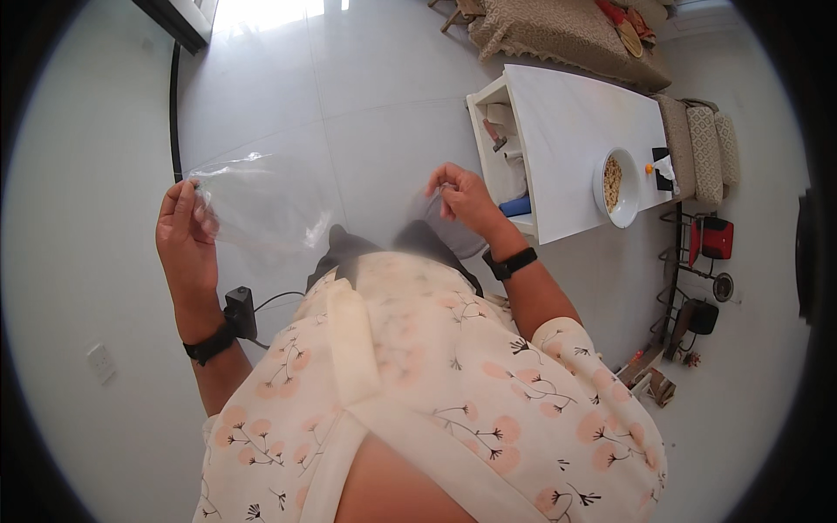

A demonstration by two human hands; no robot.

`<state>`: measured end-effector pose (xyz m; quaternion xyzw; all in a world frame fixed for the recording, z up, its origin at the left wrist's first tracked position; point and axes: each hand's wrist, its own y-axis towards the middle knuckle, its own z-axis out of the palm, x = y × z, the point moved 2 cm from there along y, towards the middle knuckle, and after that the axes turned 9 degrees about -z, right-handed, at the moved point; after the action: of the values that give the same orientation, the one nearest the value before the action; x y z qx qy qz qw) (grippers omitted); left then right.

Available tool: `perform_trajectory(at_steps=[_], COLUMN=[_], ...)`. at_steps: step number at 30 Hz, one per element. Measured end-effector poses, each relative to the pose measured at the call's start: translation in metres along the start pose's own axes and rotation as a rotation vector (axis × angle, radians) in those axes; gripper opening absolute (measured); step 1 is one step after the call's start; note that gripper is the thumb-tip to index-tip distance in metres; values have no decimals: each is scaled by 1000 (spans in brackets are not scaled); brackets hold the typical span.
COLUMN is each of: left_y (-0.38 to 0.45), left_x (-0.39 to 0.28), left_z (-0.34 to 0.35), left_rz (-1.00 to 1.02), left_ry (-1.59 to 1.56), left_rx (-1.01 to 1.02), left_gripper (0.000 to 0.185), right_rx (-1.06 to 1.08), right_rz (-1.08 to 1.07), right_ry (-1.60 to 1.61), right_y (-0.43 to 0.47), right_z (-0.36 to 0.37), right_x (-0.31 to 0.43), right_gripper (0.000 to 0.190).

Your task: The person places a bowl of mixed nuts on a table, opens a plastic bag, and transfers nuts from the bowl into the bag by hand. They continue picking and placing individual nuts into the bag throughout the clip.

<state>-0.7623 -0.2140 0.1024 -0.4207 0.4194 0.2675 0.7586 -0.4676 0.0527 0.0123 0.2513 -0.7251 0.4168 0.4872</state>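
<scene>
My left hand [188, 229] is raised at the left, its thumb and fingers pinching the edge of a clear plastic bag [268, 202]. The bag spreads to the right over the floor and looks empty. My right hand [461, 199] is near the white table's left end, fingers curled. Below it hangs a thin, see-through greyish thing [461, 232], perhaps a second plastic bag; whether the fingers grip it cannot be made out. A black strap is on each wrist, and a small black device [240, 312] with a cable sits at the left one.
On the white table [562, 144] at the right stands a white bowl [631, 189] of light brown pieces. The open shelf beneath holds a hammer [495, 136] and a blue item [515, 206]. A covered sofa [562, 33] lies beyond; a wall [98, 196] runs along the left.
</scene>
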Motion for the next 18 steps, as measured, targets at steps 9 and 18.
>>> perform_trajectory(at_steps=[9,18], left_y=[81,163], left_x=[-18,-62], left_z=[42,102], left_rz=[-41,34], left_ry=[-39,62], left_rx=[85,133], left_gripper=[14,16], right_rx=[-144,-217], right_rz=[38,-48], right_ry=[46,134], right_y=[45,131], right_z=[-30,-103], right_x=[4,24], right_gripper=[21,21])
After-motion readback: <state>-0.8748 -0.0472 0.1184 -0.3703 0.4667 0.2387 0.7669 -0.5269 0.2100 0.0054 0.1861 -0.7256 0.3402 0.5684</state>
